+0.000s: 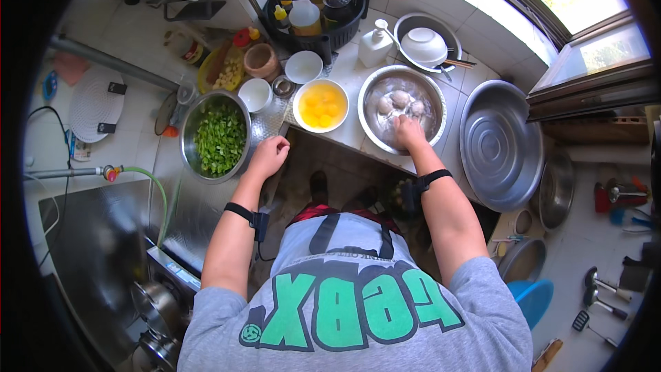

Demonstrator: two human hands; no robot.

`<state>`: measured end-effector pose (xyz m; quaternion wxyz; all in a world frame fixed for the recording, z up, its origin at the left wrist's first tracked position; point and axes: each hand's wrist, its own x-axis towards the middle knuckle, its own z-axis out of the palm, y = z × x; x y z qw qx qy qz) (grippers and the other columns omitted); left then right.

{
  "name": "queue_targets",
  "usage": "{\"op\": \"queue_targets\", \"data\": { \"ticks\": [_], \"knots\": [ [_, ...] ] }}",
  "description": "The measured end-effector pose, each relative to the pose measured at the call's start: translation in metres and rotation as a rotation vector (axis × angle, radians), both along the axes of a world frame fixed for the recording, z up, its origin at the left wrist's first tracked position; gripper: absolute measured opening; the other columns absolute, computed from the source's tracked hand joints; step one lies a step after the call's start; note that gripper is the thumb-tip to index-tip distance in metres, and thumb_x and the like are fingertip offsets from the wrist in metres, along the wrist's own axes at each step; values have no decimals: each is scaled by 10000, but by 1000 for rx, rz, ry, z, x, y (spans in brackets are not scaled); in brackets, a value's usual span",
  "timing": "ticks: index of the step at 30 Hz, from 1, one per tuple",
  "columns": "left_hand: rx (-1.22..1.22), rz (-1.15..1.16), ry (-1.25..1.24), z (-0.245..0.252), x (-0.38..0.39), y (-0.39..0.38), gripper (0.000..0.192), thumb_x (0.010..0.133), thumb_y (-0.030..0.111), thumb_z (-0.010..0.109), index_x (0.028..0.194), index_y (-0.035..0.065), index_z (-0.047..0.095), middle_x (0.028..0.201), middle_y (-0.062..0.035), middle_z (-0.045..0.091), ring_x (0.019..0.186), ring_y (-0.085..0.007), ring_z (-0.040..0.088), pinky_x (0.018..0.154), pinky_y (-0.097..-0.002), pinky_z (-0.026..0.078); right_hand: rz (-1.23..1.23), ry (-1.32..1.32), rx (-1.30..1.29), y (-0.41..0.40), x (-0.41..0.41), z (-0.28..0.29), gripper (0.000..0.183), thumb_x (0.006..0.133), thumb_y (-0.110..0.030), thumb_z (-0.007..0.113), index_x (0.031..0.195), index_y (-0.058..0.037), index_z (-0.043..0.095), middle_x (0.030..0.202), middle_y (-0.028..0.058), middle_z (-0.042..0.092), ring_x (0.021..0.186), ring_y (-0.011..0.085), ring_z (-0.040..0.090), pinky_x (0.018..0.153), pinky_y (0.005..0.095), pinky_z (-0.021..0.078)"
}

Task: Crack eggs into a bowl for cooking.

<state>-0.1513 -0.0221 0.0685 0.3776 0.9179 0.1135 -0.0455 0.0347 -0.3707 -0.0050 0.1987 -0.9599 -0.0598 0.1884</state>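
Observation:
My right hand [409,130] reaches down into a metal basin [441,129] of water. Its fingertips are beside several round, pale brownish items [400,98], whose exact kind is unclear. Whether the fingers pinch anything cannot be made out. At the counter's front edge, my left hand [271,155] hovers with curled fingers and nothing visible in it. Left of it stands a steel bowl [184,137] heaped with chopped green vegetables [219,139]. Between the hands, farther back, a white bowl [296,108] contains several raw egg yolks [321,106].
A white pump bottle [375,47] and a pan with an upturned white bowl [423,44] stand behind the basin. To the right leans a large metal basin [501,144]. Two small white bowls [303,66] and a tiered condiment rack [315,36] are at the back.

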Motion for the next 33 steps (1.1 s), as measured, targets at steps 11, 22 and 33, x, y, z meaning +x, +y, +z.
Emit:
{"op": "queue_targets", "data": {
  "ticks": [11, 22, 33],
  "knots": [
    [-113, -263, -125, 10, 47, 12, 135, 813, 126, 627, 882, 13, 650, 817, -145, 640, 726, -286, 625, 682, -362, 500, -209, 56, -69, 14, -5, 16, 428, 901, -419, 519, 1129, -67, 604, 1144, 247, 612, 1083, 415, 567, 936, 441, 445],
    [-116, -325, -117, -4, 59, 22, 134, 800, 144, 625, 851, 22, 646, 833, -157, 655, 761, -318, 640, 687, -384, 507, -312, 31, -270, 19, -6, 2, 410, 797, -269, 656, 1149, -85, 554, 1130, 263, 604, 1093, 394, 569, 934, 414, 452],
    [-78, -230, -93, -11, 57, 35, 127, 802, 138, 631, 862, 27, 649, 822, -153, 647, 742, -310, 633, 686, -390, 505, -813, 213, 559, 15, -3, 38, 440, 842, -271, 632, 1211, -80, 487, 994, 121, 616, 908, 297, 634, 680, 349, 534]
  ]
}}
